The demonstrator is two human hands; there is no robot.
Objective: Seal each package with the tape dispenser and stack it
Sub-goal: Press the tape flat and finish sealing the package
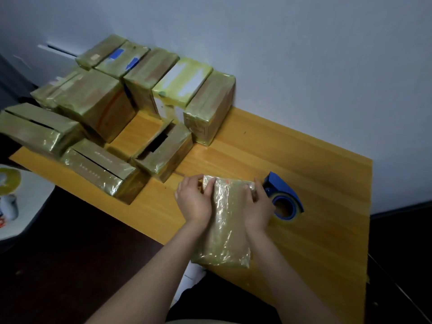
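Wooden bench (315, 174): at centre frame, our left hand (195, 202) and right hand (257, 208) clasp the package (225, 232) by its sides, dispenser (284, 195) just right.

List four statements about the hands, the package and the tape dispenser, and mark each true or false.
1. The left hand and right hand both hold the wrapped package. True.
2. The tape dispenser is in the right hand. False: it lies on the table, beside that hand.
3. The tape dispenser is red. False: it is blue.
4. Other packages sit on the table, to the left and beyond the hands. True.
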